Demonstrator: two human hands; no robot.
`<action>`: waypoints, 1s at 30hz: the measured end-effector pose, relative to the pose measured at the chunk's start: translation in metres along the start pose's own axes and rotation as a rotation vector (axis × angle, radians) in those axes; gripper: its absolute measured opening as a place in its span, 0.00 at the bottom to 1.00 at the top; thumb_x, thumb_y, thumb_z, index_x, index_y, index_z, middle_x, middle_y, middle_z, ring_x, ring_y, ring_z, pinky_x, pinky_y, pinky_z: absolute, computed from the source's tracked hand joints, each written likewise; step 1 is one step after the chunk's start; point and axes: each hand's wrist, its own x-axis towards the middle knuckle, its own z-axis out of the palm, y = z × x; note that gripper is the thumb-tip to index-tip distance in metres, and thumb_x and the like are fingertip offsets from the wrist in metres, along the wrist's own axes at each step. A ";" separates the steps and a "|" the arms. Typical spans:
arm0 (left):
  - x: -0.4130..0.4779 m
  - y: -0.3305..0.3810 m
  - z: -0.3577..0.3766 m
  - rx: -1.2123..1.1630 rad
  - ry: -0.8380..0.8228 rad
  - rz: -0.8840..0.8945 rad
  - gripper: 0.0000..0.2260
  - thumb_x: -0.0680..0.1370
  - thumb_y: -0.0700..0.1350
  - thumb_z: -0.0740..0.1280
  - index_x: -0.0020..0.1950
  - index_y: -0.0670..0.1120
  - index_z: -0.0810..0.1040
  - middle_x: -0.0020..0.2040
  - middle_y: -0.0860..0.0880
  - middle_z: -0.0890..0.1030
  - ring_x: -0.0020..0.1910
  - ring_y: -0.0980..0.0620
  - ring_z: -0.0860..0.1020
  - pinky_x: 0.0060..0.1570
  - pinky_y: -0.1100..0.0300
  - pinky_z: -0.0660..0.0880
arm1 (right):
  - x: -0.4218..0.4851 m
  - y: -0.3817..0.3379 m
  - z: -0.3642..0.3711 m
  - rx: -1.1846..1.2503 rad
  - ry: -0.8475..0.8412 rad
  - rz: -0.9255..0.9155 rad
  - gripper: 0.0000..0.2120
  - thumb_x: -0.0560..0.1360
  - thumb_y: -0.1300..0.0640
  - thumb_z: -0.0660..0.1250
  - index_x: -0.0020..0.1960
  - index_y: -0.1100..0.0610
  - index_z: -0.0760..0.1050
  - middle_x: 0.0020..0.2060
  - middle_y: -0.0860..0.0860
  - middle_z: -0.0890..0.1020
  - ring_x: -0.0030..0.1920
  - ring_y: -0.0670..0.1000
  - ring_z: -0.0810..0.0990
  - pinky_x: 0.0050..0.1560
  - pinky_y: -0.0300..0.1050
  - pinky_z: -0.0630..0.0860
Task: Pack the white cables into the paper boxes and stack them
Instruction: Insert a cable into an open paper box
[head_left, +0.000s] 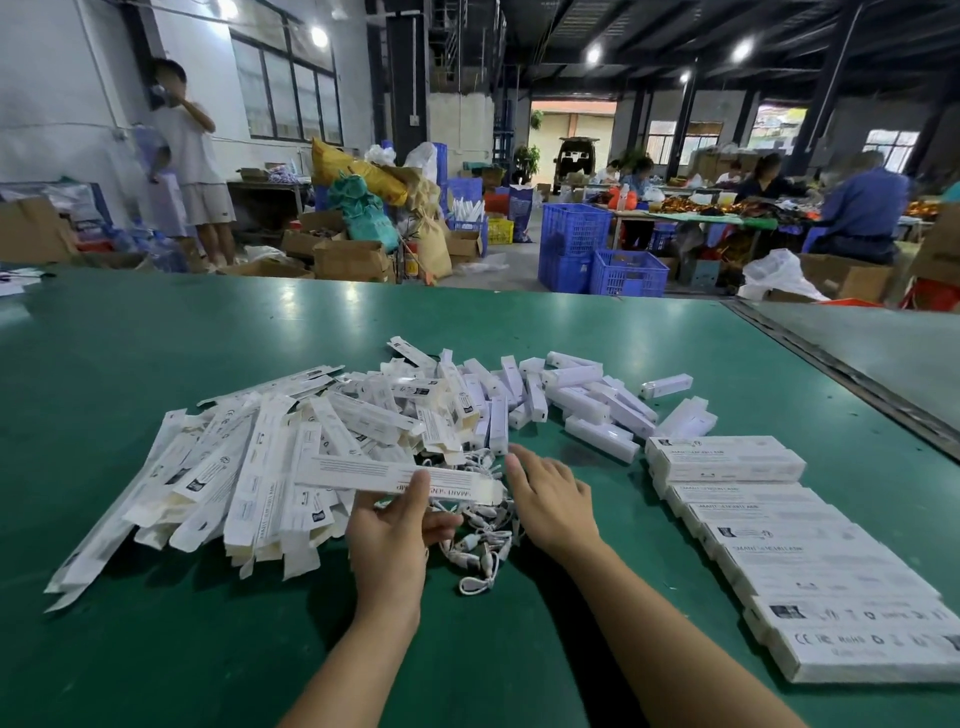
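Observation:
My left hand (392, 535) pinches a flat white paper box (363, 475) and holds it level above the heap. Under and to the right of it lies a tangle of white cables (480, 545) on the green table (156, 364). Held palm down with its fingers spread, my right hand (550, 496) hovers over the right side of the cables and holds nothing. A big pile of flat unfolded boxes (249, 467) fans out to the left. Along the right side runs a neat row of packed boxes (789, 545), laid side by side.
Beyond the cables sits a heap of white stick-shaped devices (582, 400). A grey strip and a second tabletop (883, 353) border the table on the right. Blue crates (597, 249), cartons and several people stand on the floor beyond the far edge.

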 end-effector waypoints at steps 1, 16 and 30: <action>0.002 -0.001 0.000 -0.007 -0.002 -0.003 0.15 0.70 0.51 0.71 0.53 0.46 0.74 0.34 0.47 0.83 0.28 0.46 0.83 0.27 0.59 0.79 | 0.007 -0.001 0.003 -0.017 -0.023 -0.006 0.27 0.80 0.35 0.39 0.76 0.40 0.57 0.75 0.45 0.66 0.76 0.50 0.56 0.72 0.57 0.52; 0.008 -0.005 -0.002 0.014 0.035 -0.018 0.16 0.71 0.50 0.70 0.52 0.42 0.72 0.33 0.46 0.82 0.28 0.45 0.83 0.25 0.59 0.78 | 0.038 -0.001 0.015 -0.067 0.020 -0.076 0.23 0.79 0.38 0.56 0.69 0.47 0.71 0.66 0.49 0.77 0.67 0.52 0.72 0.64 0.49 0.68; 0.010 -0.002 -0.006 -0.110 0.018 -0.057 0.13 0.72 0.50 0.70 0.53 0.46 0.75 0.43 0.45 0.86 0.37 0.46 0.86 0.34 0.60 0.81 | -0.021 0.019 -0.017 0.809 0.327 0.229 0.06 0.74 0.62 0.69 0.42 0.52 0.79 0.34 0.48 0.84 0.40 0.51 0.84 0.40 0.39 0.76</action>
